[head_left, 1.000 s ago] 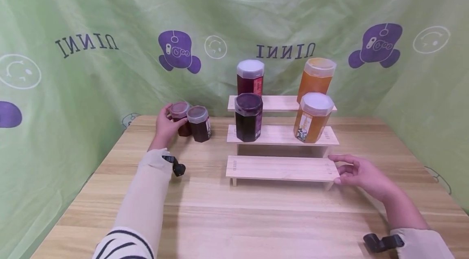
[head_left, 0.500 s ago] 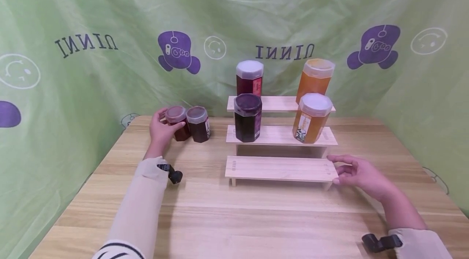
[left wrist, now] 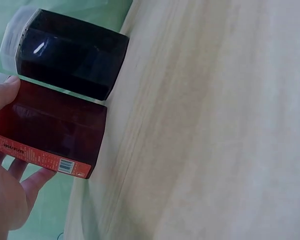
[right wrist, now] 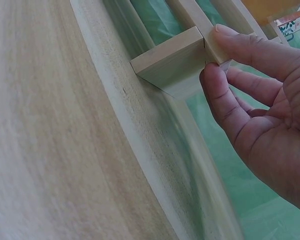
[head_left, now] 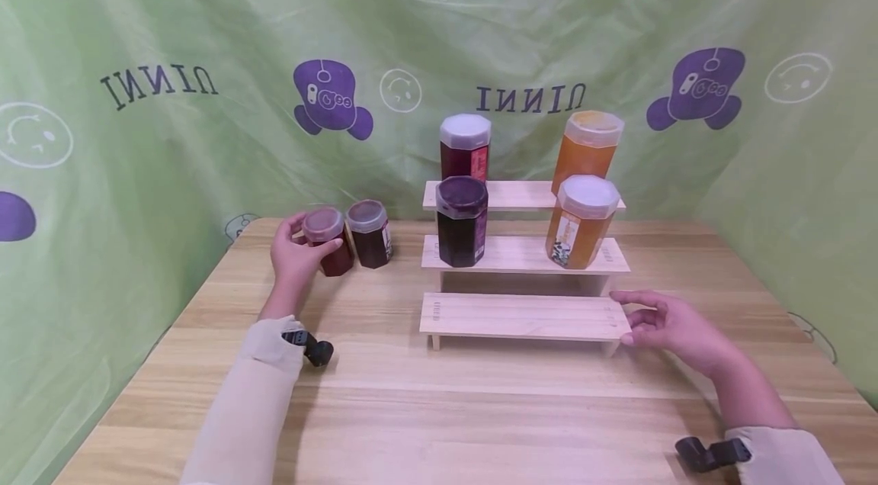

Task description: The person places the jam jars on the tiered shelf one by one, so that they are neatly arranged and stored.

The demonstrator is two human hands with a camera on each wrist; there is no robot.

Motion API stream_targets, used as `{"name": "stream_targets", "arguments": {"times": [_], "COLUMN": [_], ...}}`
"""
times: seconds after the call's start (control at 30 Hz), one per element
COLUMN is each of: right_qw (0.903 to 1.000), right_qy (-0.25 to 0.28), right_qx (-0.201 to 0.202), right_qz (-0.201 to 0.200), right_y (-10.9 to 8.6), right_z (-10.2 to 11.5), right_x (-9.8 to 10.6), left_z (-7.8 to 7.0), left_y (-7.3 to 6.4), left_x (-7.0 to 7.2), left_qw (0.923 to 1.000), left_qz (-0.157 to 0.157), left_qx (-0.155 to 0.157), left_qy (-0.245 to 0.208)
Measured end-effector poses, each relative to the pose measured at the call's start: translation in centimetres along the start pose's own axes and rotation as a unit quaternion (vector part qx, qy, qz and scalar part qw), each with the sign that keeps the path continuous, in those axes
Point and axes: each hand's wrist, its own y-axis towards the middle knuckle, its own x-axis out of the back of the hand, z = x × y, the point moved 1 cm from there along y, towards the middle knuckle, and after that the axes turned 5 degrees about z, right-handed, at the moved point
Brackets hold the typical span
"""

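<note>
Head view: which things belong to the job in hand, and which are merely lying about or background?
Likely part of the job:
Red jar, gripped by the left hand
Wooden stand, its front shelf pinched by the right hand
Dark jar beside the red one
Four jars on the stand

Likely just surroundings:
Green cloth backdrop
Table
Black devices at the wrists

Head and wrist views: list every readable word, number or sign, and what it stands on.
"INNIU", twice on the green backdrop, Ns looking reversed.
Smiley faces, outlined on the backdrop: signs, no words.
Purple figures, same backdrop: inner marks unclear.
Red label on the jar in the left hand: date-like print and barcode, too blurred to read.
Other jars' labels, as on the front orange jar: too small to read.
</note>
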Motion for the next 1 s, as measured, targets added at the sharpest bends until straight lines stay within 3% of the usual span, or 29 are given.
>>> {"name": "stream_targets", "arguments": {"times": [0.33,0.7,1.0], "right_qw": [1.0,0.9997,0.9999], "right_qy": [0.0,-0.009,-0.007], "right_qx": [-0.004,-0.021,-0.015], "right_qz": [0.0,-0.003,-0.003], "right_y": [0.0,0.0,0.0], "right_z": [0.0,0.0,0.0], "right_x": [0.0,-0.1,0.0], "left_z": [-0.3,-0.6,-1.6], "left_y": [-1.3,-2.4,-3.6], "left_x": [-0.1,-0.2,-0.1], "left_qw": [0.9998,0.9996,0.9997], "left_qz": [0.001,0.011,0.022], "left_qx": [0.014,0.009,0.003], "left_qy": [-0.013,-0.023,-0.004]}}
